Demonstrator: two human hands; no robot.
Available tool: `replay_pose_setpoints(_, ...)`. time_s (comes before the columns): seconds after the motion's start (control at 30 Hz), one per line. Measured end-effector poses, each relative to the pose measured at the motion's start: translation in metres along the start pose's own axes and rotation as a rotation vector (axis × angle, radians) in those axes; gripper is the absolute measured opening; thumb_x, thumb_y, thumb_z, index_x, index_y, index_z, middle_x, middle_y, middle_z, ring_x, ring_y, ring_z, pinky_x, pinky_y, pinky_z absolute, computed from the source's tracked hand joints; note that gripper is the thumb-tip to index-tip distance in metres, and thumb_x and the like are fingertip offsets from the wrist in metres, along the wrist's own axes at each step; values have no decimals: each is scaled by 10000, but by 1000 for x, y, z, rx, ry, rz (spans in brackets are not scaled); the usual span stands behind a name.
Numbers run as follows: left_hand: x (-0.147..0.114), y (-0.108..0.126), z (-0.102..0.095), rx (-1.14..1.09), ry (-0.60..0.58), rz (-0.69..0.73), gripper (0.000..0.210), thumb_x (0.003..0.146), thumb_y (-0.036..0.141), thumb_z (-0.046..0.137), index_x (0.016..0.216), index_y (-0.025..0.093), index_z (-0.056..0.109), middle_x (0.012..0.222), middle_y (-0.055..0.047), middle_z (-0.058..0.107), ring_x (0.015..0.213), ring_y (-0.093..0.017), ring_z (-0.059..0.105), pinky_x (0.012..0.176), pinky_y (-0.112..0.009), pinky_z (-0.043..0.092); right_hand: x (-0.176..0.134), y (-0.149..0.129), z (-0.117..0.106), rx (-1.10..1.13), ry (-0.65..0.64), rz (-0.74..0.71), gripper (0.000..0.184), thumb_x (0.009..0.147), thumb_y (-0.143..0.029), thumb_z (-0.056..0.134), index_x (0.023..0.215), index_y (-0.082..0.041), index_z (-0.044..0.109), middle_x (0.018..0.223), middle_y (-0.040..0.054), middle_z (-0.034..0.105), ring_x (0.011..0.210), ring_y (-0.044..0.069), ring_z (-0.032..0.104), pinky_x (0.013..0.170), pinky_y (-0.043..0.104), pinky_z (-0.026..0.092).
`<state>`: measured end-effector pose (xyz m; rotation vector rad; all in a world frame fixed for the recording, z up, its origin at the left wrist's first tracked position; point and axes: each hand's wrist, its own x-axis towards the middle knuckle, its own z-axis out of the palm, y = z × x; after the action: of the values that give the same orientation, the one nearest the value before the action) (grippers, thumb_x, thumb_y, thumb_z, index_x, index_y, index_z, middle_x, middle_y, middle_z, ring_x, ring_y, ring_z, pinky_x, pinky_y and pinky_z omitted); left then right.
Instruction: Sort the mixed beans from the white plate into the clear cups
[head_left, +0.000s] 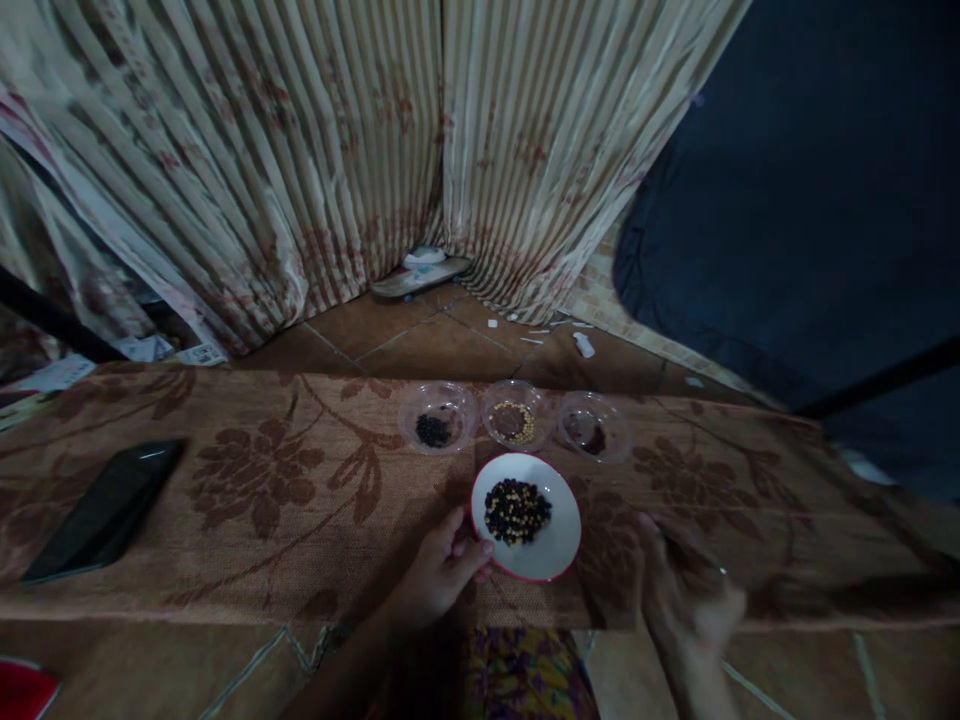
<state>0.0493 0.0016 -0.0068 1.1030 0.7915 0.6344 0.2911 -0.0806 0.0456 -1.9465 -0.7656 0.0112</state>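
Observation:
A white bowl with a red rim holds a mix of dark and pale yellow beans or seeds. My left hand grips its left edge, thumb over the rim and fingers beside it. To the right of the bowl, apart from it, my right hand is smeared by motion; whether its fingers hold anything does not show. Behind the bowl stand three clear plastic bowls in a row: the left one has black beans, the middle one yellow ones, the right one a few dark red ones.
A black phone or tablet lies at the left on the brown flowered cloth covering the table. Beyond the table, a skateboard and white scraps lie on the tiled floor before striped curtains.

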Motion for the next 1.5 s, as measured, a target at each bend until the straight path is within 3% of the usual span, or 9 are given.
replay_pose_setpoints(0.13,2,-5,-2,2,-4,9,511,828,493,651,1205,170,528,718,-9,633,621,-146,599,582,-255,499,49,8,15,-34,117,-94,530,775,-623,603,859,-121,754,826,147,755,786,279,702,723,367,519)
replay_pose_setpoints(0.33,2,-6,1,-12,40,33,554,795,532,672,1181,157,541,726,-18,629,605,-145,584,547,-249,487,72,18,36,28,58,-126,581,789,-646,550,844,-103,749,835,177,751,804,290,703,714,381,528)
replay_pose_setpoints(0.53,2,-2,1,4,45,19,595,790,545,671,1224,165,527,714,-17,641,609,-150,590,559,-253,488,52,20,28,57,77,-20,534,767,-605,613,872,-97,739,865,175,752,805,294,710,704,389,543)
replay_pose_setpoints(0.77,-1,7,1,14,6,18,511,808,507,669,1162,159,548,745,-11,634,628,-137,593,576,-245,496,-5,-6,0,158,-10,189,432,645,-557,744,782,-147,749,830,114,764,812,291,716,764,389,571)
replay_pose_setpoints(1.03,-1,2,0,21,6,16,483,835,468,652,1193,169,528,769,-11,631,635,-134,588,606,-262,507,-47,-11,-6,160,-318,145,377,698,-546,692,777,-188,780,847,99,768,817,276,722,723,354,596)
replay_pose_setpoints(1.23,0,-5,-1,2,-9,6,437,852,439,644,1182,181,519,787,-4,619,662,-135,598,620,-259,507,-51,-9,2,134,-386,72,360,738,-528,664,797,-191,777,872,104,761,840,272,713,757,376,585)
replay_pose_setpoints(1.5,1,-4,-1,9,-24,32,447,853,445,635,1194,180,519,828,-14,634,661,-136,604,611,-259,506,-52,-2,10,98,-371,96,384,732,-562,651,813,-204,765,938,101,749,910,279,696,819,398,552)
